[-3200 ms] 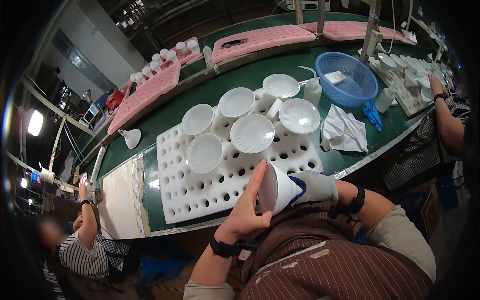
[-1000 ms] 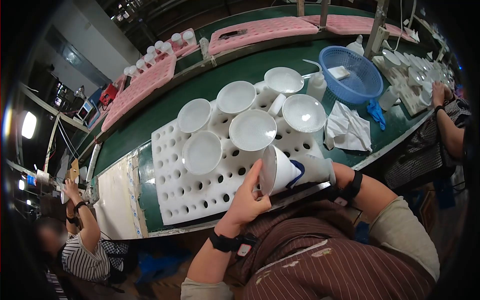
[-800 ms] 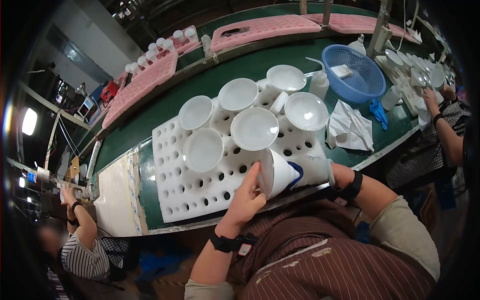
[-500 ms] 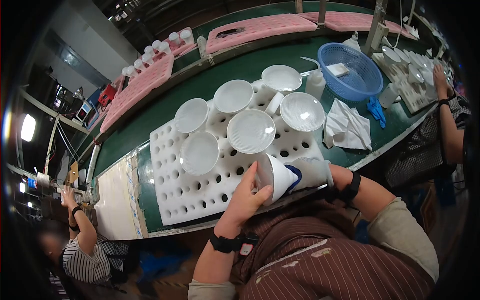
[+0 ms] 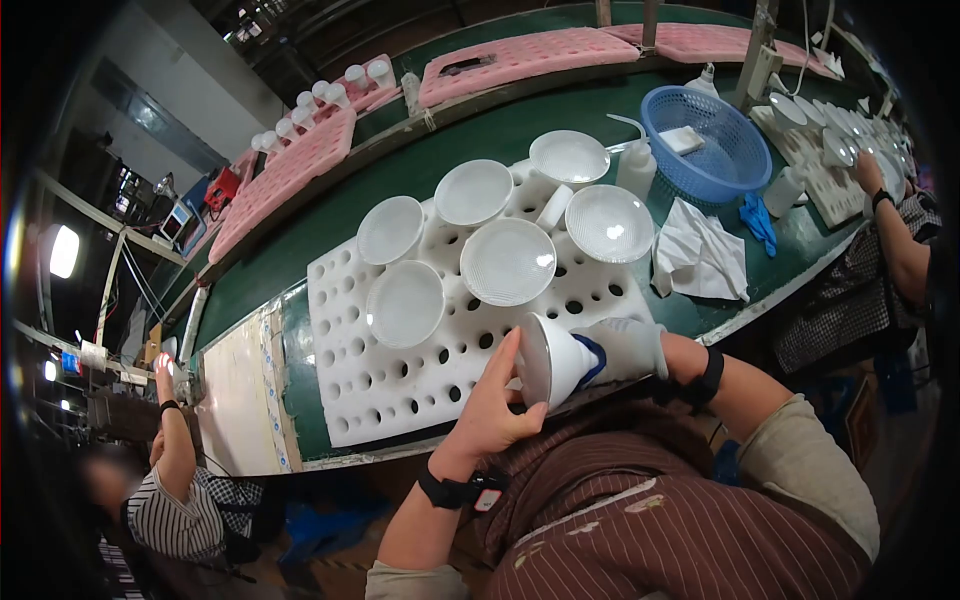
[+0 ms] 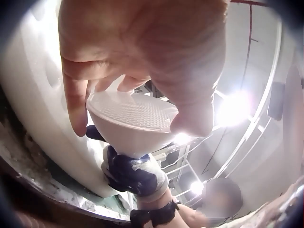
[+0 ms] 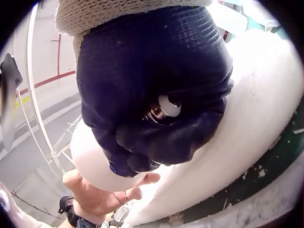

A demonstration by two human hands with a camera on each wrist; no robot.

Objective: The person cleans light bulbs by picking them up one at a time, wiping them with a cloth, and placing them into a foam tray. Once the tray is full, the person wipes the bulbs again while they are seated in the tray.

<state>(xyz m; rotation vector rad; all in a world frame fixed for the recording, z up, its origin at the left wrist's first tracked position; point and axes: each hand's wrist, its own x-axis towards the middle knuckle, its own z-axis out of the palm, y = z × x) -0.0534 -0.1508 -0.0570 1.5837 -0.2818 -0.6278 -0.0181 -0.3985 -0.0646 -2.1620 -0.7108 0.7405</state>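
Gripping the lamp [image 5: 553,358] by its base, the gloved right hand [image 5: 625,347] holds it just above the foam tray's [image 5: 400,385] near edge. The left hand [image 5: 490,405] curls its fingers [image 6: 72,104] round the front rim. Steady the base and press evenly.

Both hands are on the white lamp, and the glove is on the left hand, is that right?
Not quite: the glove is on the right hand, which grips the neck of the white lamp. The left hand is bare. The head view shows it.
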